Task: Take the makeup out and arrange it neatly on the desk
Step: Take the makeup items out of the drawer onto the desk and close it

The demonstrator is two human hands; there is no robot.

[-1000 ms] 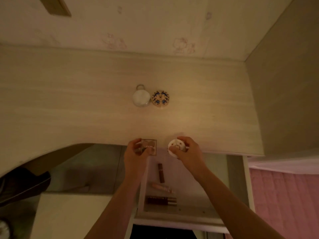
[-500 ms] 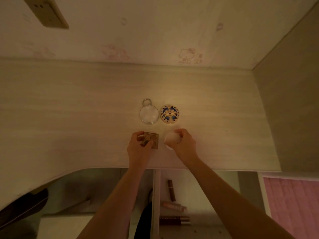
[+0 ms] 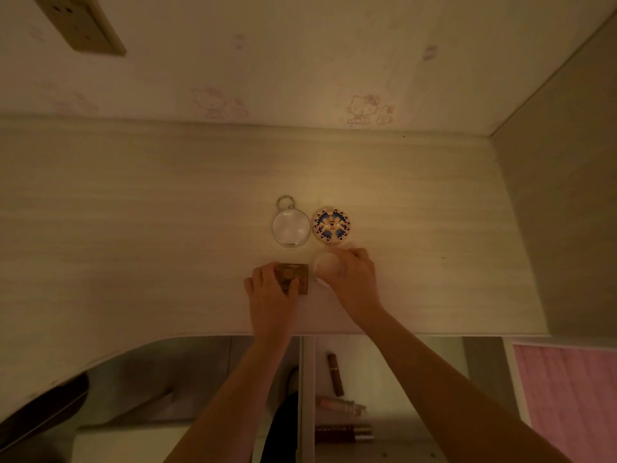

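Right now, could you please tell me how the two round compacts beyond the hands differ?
The plain compact has a pale lid; the patterned compact shows a blue-and-gold design. The plain compact carries a metal ring on its far edge; the patterned compact has none. The plain compact looks slightly wider than the patterned compact. Both are round and lie flat, side by side, on the desk.

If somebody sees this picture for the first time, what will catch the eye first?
The two hands at the middle of the desk: the left hand holds a square brown compact, the right hand grips a pale round jar beside it. Just beyond them, toward the wall, lie a clear round case with a ring and a round compact with a blue pattern, side by side.
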